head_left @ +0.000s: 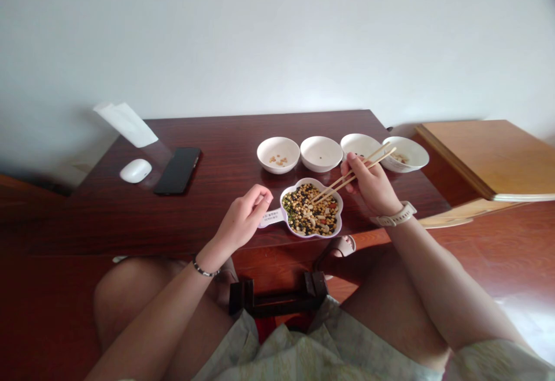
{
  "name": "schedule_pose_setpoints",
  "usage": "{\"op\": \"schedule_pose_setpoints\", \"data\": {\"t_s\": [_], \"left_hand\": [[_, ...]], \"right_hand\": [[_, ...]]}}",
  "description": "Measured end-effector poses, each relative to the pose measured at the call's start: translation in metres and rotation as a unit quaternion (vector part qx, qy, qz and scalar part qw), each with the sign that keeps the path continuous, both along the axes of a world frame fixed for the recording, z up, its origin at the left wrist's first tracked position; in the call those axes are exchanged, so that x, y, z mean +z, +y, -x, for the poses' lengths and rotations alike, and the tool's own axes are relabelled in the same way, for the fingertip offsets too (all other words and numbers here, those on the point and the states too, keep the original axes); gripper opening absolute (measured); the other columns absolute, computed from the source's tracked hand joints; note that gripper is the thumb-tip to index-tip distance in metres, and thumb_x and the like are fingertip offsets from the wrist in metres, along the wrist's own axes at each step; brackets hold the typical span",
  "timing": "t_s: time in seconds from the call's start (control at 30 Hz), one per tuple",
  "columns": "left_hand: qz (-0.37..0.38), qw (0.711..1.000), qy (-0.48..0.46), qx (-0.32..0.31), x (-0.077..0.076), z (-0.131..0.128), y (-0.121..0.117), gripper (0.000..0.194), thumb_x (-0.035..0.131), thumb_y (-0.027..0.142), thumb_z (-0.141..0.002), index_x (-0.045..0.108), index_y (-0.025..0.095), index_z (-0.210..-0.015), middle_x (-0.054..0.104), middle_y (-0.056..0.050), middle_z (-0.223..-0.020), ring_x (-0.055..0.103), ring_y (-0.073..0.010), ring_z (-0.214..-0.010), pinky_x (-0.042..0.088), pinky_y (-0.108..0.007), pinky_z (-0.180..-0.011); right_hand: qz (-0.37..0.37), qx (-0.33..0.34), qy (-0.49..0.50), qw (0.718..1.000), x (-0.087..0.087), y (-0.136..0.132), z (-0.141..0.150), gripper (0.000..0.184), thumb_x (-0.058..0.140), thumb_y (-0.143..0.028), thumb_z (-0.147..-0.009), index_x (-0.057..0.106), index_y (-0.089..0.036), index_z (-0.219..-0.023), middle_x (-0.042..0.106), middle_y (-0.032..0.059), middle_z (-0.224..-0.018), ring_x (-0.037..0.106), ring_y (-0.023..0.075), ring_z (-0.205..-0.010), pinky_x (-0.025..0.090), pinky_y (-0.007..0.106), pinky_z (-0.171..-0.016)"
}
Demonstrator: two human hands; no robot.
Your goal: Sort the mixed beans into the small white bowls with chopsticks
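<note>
My right hand [368,181] is closed around a pair of wooden chopsticks [364,171]. Their tips reach into mixed beans and seeds [310,210], coloured yellow, black, green and white, in a flower-shaped dish [341,219] with a pale purple rim. At the labelled handle [273,217] of this dish rests my left hand [245,213], fingers curled in; whether they grip anything is hidden. Behind the dish stand white bowls in a row: a left bowl [278,168] with orange-tan pieces, a second bowl [321,167] with one small dark piece, a third bowl [358,138] partly hidden, and a right bowl [416,164] with pale pieces.
On the left of the dark wooden table [221,138] lie a black phone [177,171], a white rounded case [136,170] and a white folded packet [125,124]. A lighter wooden cabinet [489,155] stands at the right. The wall is close behind.
</note>
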State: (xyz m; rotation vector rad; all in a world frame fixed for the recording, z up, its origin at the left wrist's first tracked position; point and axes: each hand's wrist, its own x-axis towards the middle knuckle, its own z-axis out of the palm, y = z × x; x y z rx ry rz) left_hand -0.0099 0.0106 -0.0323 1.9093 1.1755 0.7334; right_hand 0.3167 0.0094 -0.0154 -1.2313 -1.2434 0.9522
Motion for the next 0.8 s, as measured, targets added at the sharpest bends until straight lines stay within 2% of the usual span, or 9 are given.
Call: {"op": "schedule_pose_setpoints", "data": {"t_s": [0.17, 0.33, 0.6, 0.8], "left_hand": [[-0.005, 1.000, 0.001, 0.001, 0.001, 0.000, 0.000, 0.033, 0.048, 0.051, -0.114, 0.065, 0.023, -0.111, 0.058, 0.003, -0.075, 0.053, -0.0142, -0.063, 0.039, -0.026, -0.061], [-0.004, 1.000, 0.007, -0.006, 0.000, 0.001, 0.001, 0.033, 0.047, 0.051, -0.114, 0.065, 0.023, -0.111, 0.058, 0.004, -0.075, 0.053, -0.0139, -0.064, 0.039, -0.026, -0.063], [-0.005, 1.000, 0.010, -0.005, 0.001, 0.001, 0.000, 0.034, 0.047, 0.051, -0.114, 0.065, 0.022, -0.111, 0.056, 0.004, -0.074, 0.052, -0.0139, -0.064, 0.039, -0.025, -0.062], [-0.006, 1.000, 0.008, -0.005, 0.001, 0.001, 0.000, 0.033, 0.048, 0.051, -0.114, 0.065, 0.022, -0.110, 0.058, 0.003, -0.075, 0.052, -0.0143, -0.064, 0.039, -0.026, -0.062]], "right_hand": [[0.017, 0.029, 0.030, 0.999, -0.010, 0.004, 0.004, 0.054, 0.061, -0.069, -0.106, 0.065, -0.021, -0.082, 0.055, 0.0000, -0.057, 0.047, 0.0113, -0.050, 0.032, 0.024, -0.047], [0.038, 0.027, 0.066, 0.997, -0.017, 0.006, 0.009, 0.054, 0.065, -0.071, -0.103, 0.065, -0.021, -0.082, 0.055, -0.0007, -0.059, 0.046, 0.0103, -0.049, 0.032, 0.023, -0.046], [0.067, 0.019, 0.133, 0.989, -0.019, 0.008, 0.012, 0.049, 0.073, -0.065, -0.100, 0.062, -0.021, -0.080, 0.050, -0.0027, -0.060, 0.043, 0.0078, -0.050, 0.030, 0.022, -0.046], [0.056, 0.013, 0.125, 0.991, -0.019, 0.009, 0.011, 0.051, 0.074, -0.068, -0.098, 0.062, -0.021, -0.081, 0.050, -0.0021, -0.062, 0.043, 0.0094, -0.051, 0.030, 0.023, -0.045]]}}
